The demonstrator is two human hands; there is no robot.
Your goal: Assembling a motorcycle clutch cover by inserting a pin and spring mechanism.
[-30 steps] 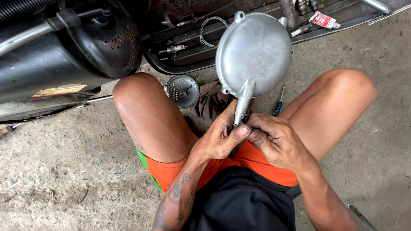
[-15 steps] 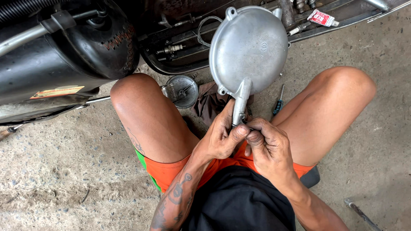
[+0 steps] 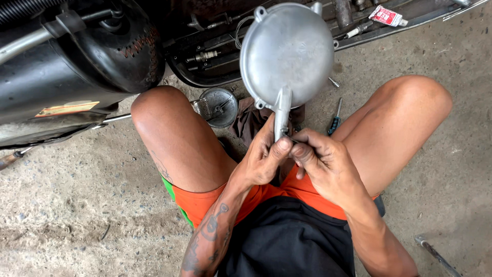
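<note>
— Left hand (image 3: 264,156), head view: closed on the neck of a round grey metal cover (image 3: 287,54), thumb pressed near the neck's lower end. Cover is held upright above the knees, dome toward the camera.

— Right hand (image 3: 323,161)?

— Fingers pinched together at the same neck end, against the left thumb; something small may be gripped there, but it cannot be made out.

— Progress?

— Cover is off any machine and in the hands, so removal is judged done; work at the neck looks under way, refitting not yet done.

— Surroundings noted?

— Small round metal lid (image 3: 219,106) on the concrete floor (image 3: 77,205) by the left knee, a blue-handled screwdriver (image 3: 334,121) beside the right leg, a dark rag (image 3: 253,120) between, black scooter body (image 3: 77,61) behind.
</note>
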